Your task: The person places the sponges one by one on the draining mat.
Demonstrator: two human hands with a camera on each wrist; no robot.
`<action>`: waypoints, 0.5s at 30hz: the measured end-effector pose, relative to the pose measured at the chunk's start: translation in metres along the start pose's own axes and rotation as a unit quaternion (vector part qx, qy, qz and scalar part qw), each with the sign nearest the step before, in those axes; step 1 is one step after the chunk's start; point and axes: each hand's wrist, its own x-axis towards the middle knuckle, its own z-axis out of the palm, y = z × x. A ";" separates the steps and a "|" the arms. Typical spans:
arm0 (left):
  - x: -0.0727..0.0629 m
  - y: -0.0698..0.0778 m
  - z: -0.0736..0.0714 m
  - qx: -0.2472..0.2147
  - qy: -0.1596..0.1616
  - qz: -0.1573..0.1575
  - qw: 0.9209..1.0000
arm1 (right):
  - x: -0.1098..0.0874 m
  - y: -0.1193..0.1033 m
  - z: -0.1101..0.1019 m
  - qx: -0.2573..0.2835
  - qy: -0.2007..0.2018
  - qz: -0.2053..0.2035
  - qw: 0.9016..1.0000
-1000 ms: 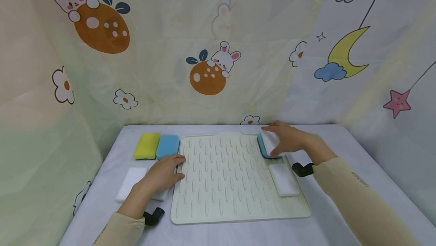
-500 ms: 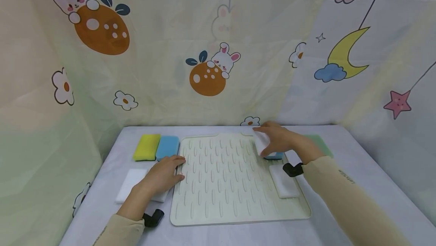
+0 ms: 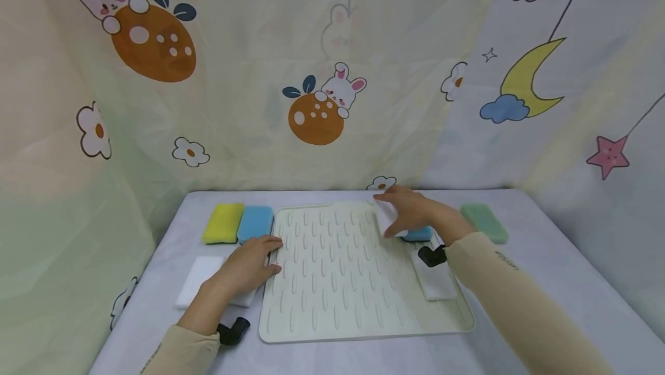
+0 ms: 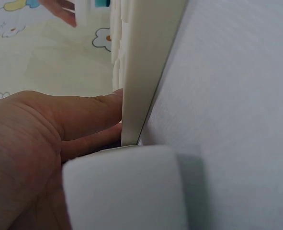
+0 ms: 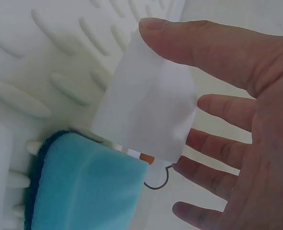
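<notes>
My right hand [image 3: 410, 210] pinches a white sponge [image 3: 384, 218] between thumb and fingertips, over the back right of a white drying mat [image 3: 332, 282] with raised ribs. In the right wrist view the white sponge [image 5: 143, 103] is close to a blue sponge [image 5: 91, 179] with a dark scouring side, which stands on the mat. Another white sponge [image 3: 435, 282] lies on the mat nearer the front. My left hand [image 3: 246, 268] touches the mat's left edge with its fingertips and thumb, the fingers fairly straight. Below that hand are white sponges [image 3: 200, 277], partly hidden by it.
Left of the mat, a yellow sponge [image 3: 224, 223] and a blue sponge [image 3: 256, 224] lie side by side. A green sponge [image 3: 484, 222] lies at the back right of the white-covered table [image 3: 525, 248]. Patterned cloth walls [image 3: 244, 104] rise behind and beside it.
My right hand has moved left with the white sponge, away from the blue sponge it partly covered. The green sponge has come into full view. My left hand stays in place.
</notes>
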 end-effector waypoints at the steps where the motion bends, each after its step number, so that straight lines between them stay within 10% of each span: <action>1: 0.000 0.000 0.000 0.000 0.000 0.000 1.000 | 0.002 -0.001 0.001 0.001 -0.003 0.001 1.000; 15: 0.001 0.000 -0.001 0.002 -0.001 0.000 1.000 | 0.022 -0.012 0.013 -0.034 -0.030 0.001 0.999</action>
